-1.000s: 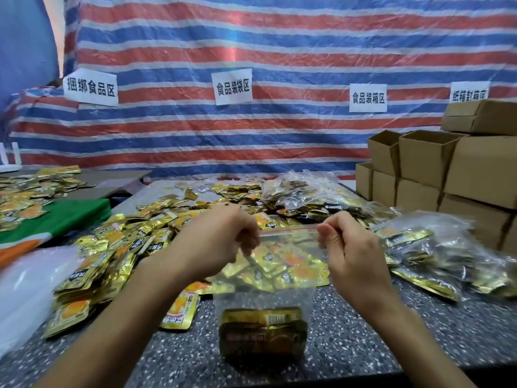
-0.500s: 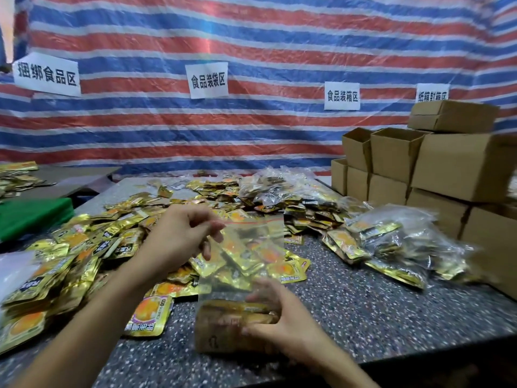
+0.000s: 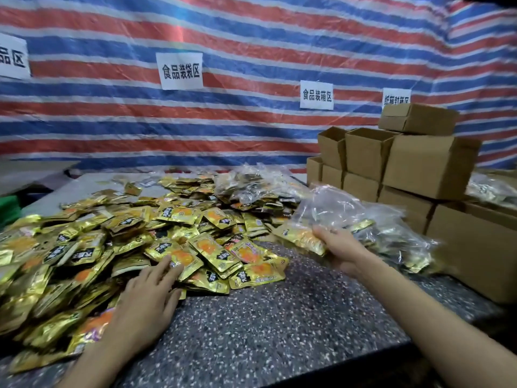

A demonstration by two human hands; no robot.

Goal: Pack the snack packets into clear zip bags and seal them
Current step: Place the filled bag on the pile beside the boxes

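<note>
Gold against stripes
Snack packets (image 3: pixel 207 247) gold with orange and black patches; tarpaulin (image 3: pixel 251 37) striped red, blue, white; tabletop (image 3: pixel 265 317) dark grey, white-speckled; cardboard boxes (image 3: pixel 428 163) brown.

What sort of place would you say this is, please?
Probably a makeshift food-packing workshop: heaped gold foil snack packets on a speckled stone table, stacked brown cardboard boxes, white paper signs on striped tarpaulin.
</note>
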